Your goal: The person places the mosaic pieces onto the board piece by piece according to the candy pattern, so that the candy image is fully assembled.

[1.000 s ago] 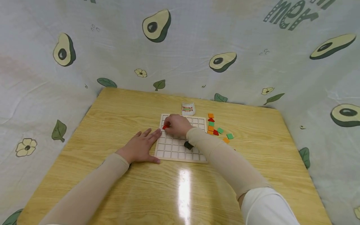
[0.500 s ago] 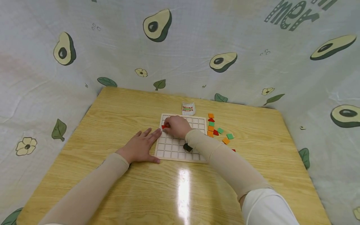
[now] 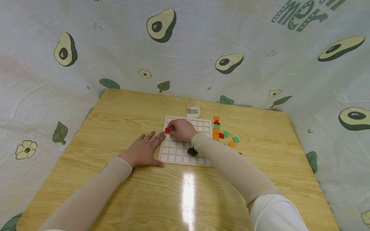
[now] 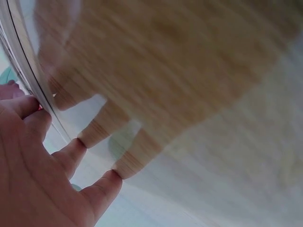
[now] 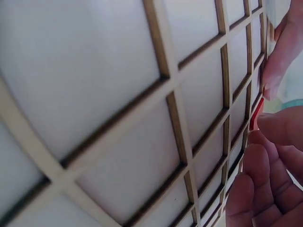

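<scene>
A red tile (image 3: 167, 131) lies at the left column of a white grid board (image 3: 176, 158), near its upper left corner. My right hand (image 3: 182, 130) reaches over the board and pinches this tile with thumb and fingertips. In the right wrist view, the tile's red edge (image 5: 256, 113) shows beside the thumb, at the grid's slats. My left hand (image 3: 144, 150) rests on the table with fingers spread, its fingertips at the board's left edge. In the left wrist view, fingertips (image 4: 111, 176) touch the glossy wood.
A small pattern card (image 3: 193, 111) lies behind the board. To the right are loose orange (image 3: 216, 131), green (image 3: 236, 139) and red (image 3: 221, 135) tiles, several in a column along the board's edge. A black wrist camera (image 3: 192, 151) hangs under the right wrist, over the board.
The red tile has shifted slightly left and now shows more of its face in the left column. The right hand has barely moved; the left hand stays in place.
</scene>
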Available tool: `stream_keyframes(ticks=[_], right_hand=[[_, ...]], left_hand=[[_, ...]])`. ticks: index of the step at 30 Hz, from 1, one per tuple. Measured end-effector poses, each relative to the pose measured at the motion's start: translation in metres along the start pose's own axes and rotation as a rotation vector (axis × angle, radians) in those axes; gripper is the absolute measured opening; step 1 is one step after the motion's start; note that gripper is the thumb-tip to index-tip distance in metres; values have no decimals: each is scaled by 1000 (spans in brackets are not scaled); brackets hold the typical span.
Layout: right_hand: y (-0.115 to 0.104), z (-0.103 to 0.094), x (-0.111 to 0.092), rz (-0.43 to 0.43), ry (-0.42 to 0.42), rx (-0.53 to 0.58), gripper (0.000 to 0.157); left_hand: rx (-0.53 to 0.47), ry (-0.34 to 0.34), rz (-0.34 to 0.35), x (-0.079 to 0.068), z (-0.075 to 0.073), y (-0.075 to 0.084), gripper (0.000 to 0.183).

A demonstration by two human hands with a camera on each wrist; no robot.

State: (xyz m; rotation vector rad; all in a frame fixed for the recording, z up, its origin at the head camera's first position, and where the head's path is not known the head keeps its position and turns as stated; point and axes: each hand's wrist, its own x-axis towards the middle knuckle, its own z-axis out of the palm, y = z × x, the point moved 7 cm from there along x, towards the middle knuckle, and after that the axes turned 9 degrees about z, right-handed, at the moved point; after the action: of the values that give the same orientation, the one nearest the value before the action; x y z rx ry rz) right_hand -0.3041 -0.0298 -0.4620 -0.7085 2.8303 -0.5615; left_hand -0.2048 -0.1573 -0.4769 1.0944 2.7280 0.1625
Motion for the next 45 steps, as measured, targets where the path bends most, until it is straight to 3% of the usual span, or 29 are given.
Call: stream_keyframes(ticks=[5,10,17,23,30,37,45], right_hand=[[3,-6,-6,-1,-11,19,21],[22,-20,-15,0,-64,41,27],[65,-55,-60,6,-162,-19,33],[109,-79,-106,35,-126,-42,33],[147,-85,-141,87,-102,-67,32],[160,-84,-152,32,-50,-94,29],[181,-85,-161,68,-16,-149,30]], left_hand=[[-2,0,0,2,-1,1,117],[-1,-3,-3,4,0,1,118],[-1,-2,-5,2,2,0,119],[-11,1,-9,2,5,-4,120],[-28,-1,-16,4,6,-4,120],[-27,25,-12,2,3,-3,119],[-37,29,4,1,-1,2,117]])
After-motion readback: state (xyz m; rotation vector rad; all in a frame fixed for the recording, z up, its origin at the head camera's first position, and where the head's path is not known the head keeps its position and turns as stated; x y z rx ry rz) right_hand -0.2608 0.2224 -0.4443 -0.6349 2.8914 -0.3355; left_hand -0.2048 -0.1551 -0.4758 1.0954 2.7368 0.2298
